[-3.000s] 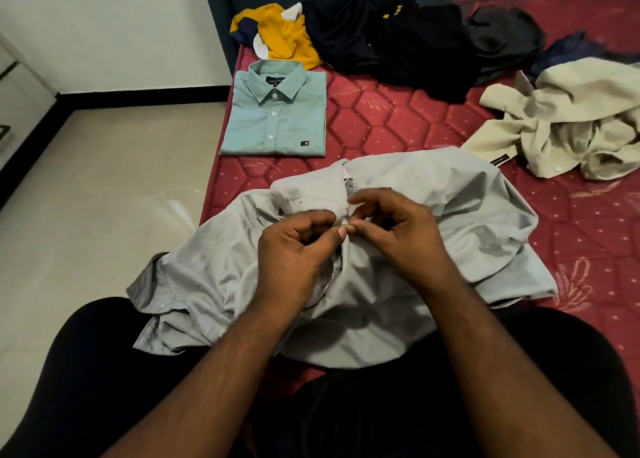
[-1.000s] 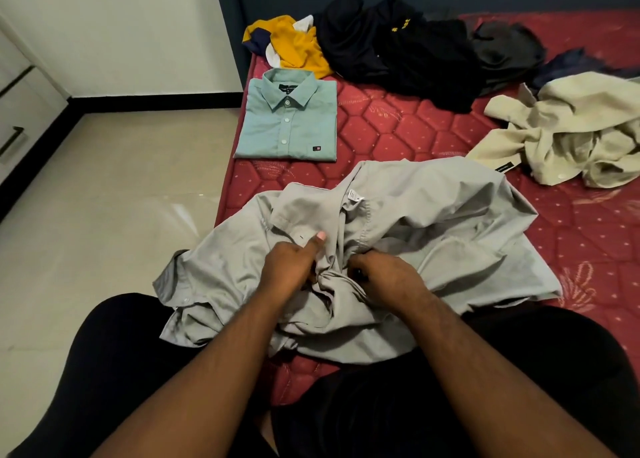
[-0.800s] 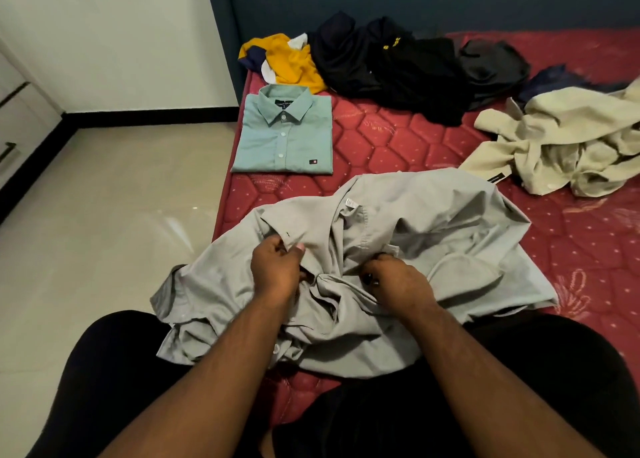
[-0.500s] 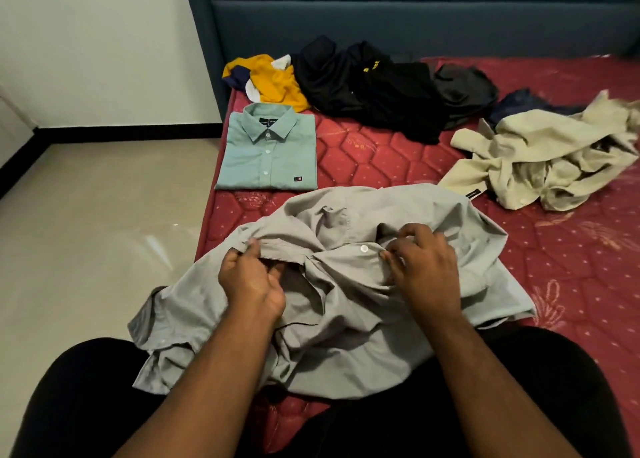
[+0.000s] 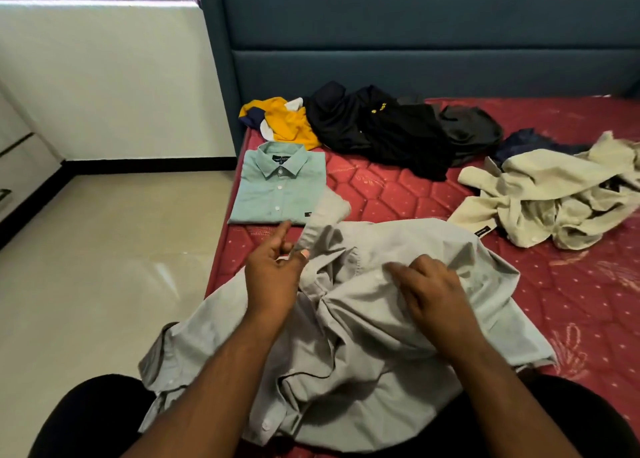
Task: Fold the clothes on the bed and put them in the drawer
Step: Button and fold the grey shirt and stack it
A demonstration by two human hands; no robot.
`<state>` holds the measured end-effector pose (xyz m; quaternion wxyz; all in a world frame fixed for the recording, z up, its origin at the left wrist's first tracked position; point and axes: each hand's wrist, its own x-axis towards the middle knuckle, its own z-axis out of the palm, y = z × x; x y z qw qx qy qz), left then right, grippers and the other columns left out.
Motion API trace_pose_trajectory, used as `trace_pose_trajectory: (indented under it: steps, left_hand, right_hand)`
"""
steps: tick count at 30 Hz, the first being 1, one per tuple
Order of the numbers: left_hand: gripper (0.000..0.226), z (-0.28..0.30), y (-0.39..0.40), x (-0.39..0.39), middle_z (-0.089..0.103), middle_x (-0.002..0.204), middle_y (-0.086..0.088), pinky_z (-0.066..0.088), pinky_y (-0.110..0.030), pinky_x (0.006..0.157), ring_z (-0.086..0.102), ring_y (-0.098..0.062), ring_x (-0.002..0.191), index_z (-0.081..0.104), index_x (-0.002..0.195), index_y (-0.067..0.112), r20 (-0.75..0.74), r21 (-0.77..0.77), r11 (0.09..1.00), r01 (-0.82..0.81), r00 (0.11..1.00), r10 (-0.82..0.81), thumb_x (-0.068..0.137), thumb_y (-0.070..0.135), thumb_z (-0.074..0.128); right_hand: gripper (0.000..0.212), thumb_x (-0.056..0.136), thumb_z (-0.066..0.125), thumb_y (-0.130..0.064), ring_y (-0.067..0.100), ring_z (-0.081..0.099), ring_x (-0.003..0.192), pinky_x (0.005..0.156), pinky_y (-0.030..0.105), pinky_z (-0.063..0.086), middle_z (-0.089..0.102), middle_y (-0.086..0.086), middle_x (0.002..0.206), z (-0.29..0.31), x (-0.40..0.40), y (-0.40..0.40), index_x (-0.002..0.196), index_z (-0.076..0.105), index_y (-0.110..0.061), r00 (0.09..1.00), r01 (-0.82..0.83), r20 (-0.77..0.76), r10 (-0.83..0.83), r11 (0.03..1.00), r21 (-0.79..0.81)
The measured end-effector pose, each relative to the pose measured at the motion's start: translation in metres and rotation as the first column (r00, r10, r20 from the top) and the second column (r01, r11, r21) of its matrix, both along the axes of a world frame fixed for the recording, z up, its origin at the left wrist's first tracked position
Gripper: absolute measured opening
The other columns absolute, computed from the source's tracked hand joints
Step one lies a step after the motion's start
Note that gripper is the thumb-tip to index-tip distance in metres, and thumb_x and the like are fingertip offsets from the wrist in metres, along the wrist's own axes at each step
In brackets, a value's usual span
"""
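The grey shirt (image 5: pixel 381 319) is spread crumpled at the near edge of the red mattress (image 5: pixel 398 187), partly draped over the lap, with its lower left part hanging past the bed's edge toward seven o'clock. A slide of that overhanging cloth to the floor is judged possible if the collar end is pulled further up. The folded green shirt (image 5: pixel 280 184), lying just beyond at eleven o'clock, could be brushed and disturbed by the raised flap. Creases could also be locked in if folding is begun before the bunched front is flattened. The left hand (image 5: pixel 273 274) is seen with a collar or placket edge pinched at the thumb while the index finger is extended loose. The right hand (image 5: pixel 429 291) is curled down on the shirt's front near a button, cloth apparently gathered under the fingertips. The hands are held apart. The beige garment (image 5: pixel 554 198) lies at two o'clock.
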<state>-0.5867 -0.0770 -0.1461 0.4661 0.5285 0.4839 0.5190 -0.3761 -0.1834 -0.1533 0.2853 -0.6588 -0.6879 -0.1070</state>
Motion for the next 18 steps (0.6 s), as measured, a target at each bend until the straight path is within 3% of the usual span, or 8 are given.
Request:
trace_pose_trajectory:
  steps: [3,6,8,11,15,18]
  left_hand:
    - [0.031,-0.004,-0.003,0.005,0.073,0.087,-0.006,0.058,-0.038,0.079,0.066,-0.019,0.077,0.072,0.11,0.008,0.161,-0.175,0.984,-0.032,0.985,0.061,0.08,-0.004,0.073]
    - [0.018,-0.004,-0.01,0.01,0.075,0.083,-0.007,0.058,-0.028,0.069,0.069,-0.017,0.075,0.074,0.097,0.004,0.254,-0.288,0.956,-0.06,0.957,0.137,0.08,-0.002,0.073]
    - [0.013,-0.001,-0.011,0.012,0.074,0.084,-0.008,0.056,-0.027,0.061,0.067,-0.017,0.072,0.073,0.093,0.008,0.296,-0.323,0.946,-0.037,0.945,0.138,0.082,0.0,0.073]
    - [0.011,0.008,-0.009,0.012,0.07,0.075,-0.009,0.054,-0.027,0.054,0.065,-0.016,0.06,0.066,0.084,0.01,0.427,-0.43,0.902,0.035,0.888,0.169,0.086,0.0,0.067]
    - [0.018,0.014,-0.007,0.013,0.073,0.078,-0.009,0.058,-0.028,0.055,0.07,-0.015,0.063,0.066,0.099,0.006,0.631,-0.513,0.837,0.19,0.745,0.218,0.082,0.002,0.067]
    - [0.037,0.019,-0.005,0.011,0.071,0.095,-0.012,0.059,-0.037,0.08,0.07,-0.019,0.076,0.066,0.11,0.007,0.675,-0.511,0.832,0.217,0.7,0.232,0.073,0.007,0.071]
  right_hand:
    - [0.023,0.082,0.054,-0.04,0.027,0.057,0.07,0.062,0.037,0.044,0.053,0.0,0.081,-0.008,-0.005,0.005,0.094,0.071,-0.031,0.994,0.017,0.112,0.007,0.978,-0.206]
    - [0.026,0.074,0.073,-0.037,0.023,0.059,0.073,0.063,0.034,0.048,0.051,-0.002,0.085,-0.011,-0.011,0.009,0.1,0.071,-0.033,0.989,-0.038,0.123,0.085,0.937,-0.347]
    - [0.023,0.081,0.068,-0.038,0.023,0.062,0.078,0.066,0.034,0.052,0.051,-0.002,0.093,-0.013,-0.017,0.009,0.103,0.071,-0.032,0.983,-0.105,0.089,0.164,0.882,-0.458]
    - [0.028,0.09,0.054,-0.046,0.02,0.061,0.098,0.075,0.031,0.045,0.053,-0.002,0.113,-0.024,-0.026,0.007,0.111,0.066,-0.031,0.975,-0.09,0.093,0.202,0.741,-0.665]
    - [0.025,0.09,0.051,-0.038,0.02,0.058,0.103,0.077,0.028,0.04,0.051,-0.003,0.118,-0.029,-0.035,0.003,0.105,0.066,-0.025,0.979,-0.162,0.009,0.206,0.794,-0.586]
    - [0.036,0.086,0.037,-0.037,0.012,0.05,0.114,0.089,0.036,0.039,0.052,-0.013,0.127,-0.023,-0.029,0.0,0.109,0.064,-0.03,0.975,-0.221,-0.102,0.196,0.834,-0.505]
